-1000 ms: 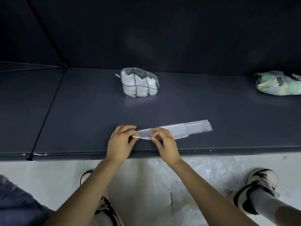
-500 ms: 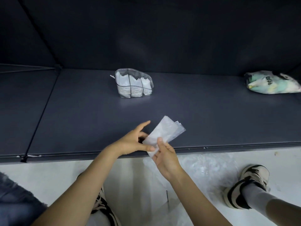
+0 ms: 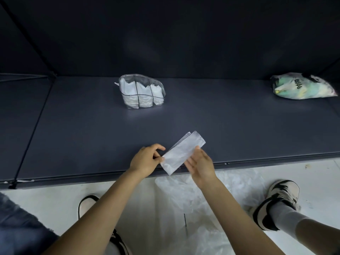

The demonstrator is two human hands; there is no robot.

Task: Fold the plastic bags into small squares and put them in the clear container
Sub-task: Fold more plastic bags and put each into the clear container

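Plastic bag [image 3: 181, 154]: folded strip, held aslant above the dark shelf's [image 3: 92, 137] front edge, well short of the clear container [image 3: 141, 93] (partly filled). Judged featherlight, limp, slippery. Your left hand [image 3: 146, 161] pinches its near end; your right hand [image 3: 200, 163] supports it open-fingered; grip along the creases.

A dark bench [image 3: 239, 129] is backed by a dark wall [image 3: 184, 34]. A crumpled, printed green and white packet [image 3: 301, 86] is seen lying at the far right of the bench. Below its front edge, two black and white sneakers [image 3: 276, 203] are planted on a pale floor [image 3: 46, 197].
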